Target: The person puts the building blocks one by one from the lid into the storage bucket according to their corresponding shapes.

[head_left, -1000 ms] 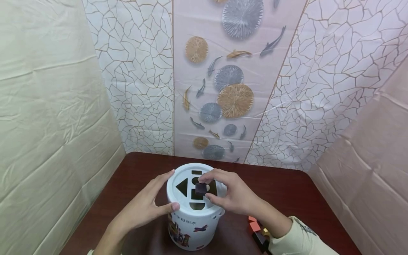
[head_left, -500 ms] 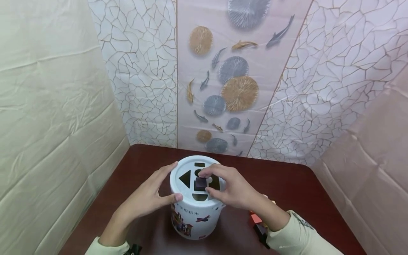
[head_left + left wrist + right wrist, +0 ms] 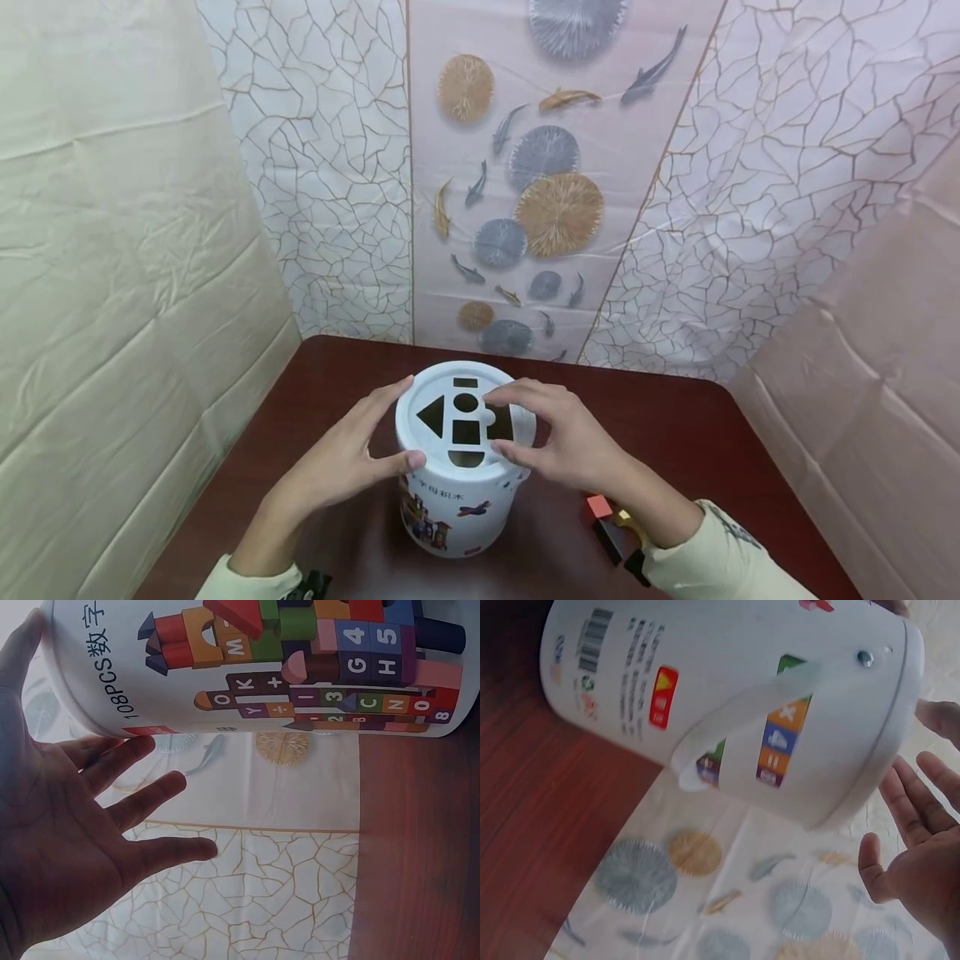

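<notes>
A white bucket (image 3: 457, 521) printed with colourful blocks stands upright on the table, its white lid (image 3: 408, 433) cut with square, round, triangular and other holes. My left hand (image 3: 348, 462) is spread at the lid's left side, thumb and index fingertip at the rim; in the left wrist view that hand (image 3: 82, 817) shows its other fingers straight beside the bucket (image 3: 187, 697). Over the lid's right part, my right hand (image 3: 566, 433) has thumb and index finger apart with nothing between them. Seen from the right wrist, the hand (image 3: 922, 877) is beside the lid end of the bucket (image 3: 735, 667).
Loose blocks lie on the dark red table (image 3: 360, 542) by my right forearm: an orange-red one (image 3: 597, 506), a dark one (image 3: 609, 540) and a yellow one (image 3: 624, 518). The bucket's white handle (image 3: 735, 716) hangs along its side. Patterned cloth (image 3: 337, 250) hangs behind the table.
The dark block that my right hand pinched over the square hole is out of sight, and that hole is uncovered. My right hand has shifted slightly right; the left stays at the rim.
</notes>
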{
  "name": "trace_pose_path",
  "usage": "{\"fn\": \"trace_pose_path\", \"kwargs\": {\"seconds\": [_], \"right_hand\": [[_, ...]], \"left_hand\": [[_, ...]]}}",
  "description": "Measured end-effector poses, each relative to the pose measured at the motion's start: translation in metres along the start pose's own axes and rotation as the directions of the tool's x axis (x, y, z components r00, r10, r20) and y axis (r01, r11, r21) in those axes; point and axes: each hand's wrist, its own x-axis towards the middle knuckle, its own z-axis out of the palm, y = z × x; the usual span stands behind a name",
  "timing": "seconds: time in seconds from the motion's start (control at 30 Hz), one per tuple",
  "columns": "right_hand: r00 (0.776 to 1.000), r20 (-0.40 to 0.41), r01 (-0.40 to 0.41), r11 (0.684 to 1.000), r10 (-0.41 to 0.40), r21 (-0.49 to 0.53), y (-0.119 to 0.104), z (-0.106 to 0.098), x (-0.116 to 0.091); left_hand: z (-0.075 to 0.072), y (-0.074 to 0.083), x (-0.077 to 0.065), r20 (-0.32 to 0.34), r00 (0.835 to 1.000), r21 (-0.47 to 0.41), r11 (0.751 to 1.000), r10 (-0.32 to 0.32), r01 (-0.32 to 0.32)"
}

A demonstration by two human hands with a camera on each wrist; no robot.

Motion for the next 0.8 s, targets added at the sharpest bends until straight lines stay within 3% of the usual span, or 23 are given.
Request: {"fn": "trace_pose_path", "kwargs": {"seconds": [0.4,0.8], "right_hand": [[0.994,-0.054,-0.102,0.994,0.099,-0.05,0.017,-0.031,-0.029],[0.969,-0.195,-0.185,0.964,0.148,-0.188,0.054,-0.037,-0.087]], "left_hand": [[-0.005,0.001,0.006,-0.004,1.0,0.007,1.0,0.01,-0.01],[0.002,0.0,0.0,0.01,0.999,0.011,0.999,-0.038,0.038]]}}
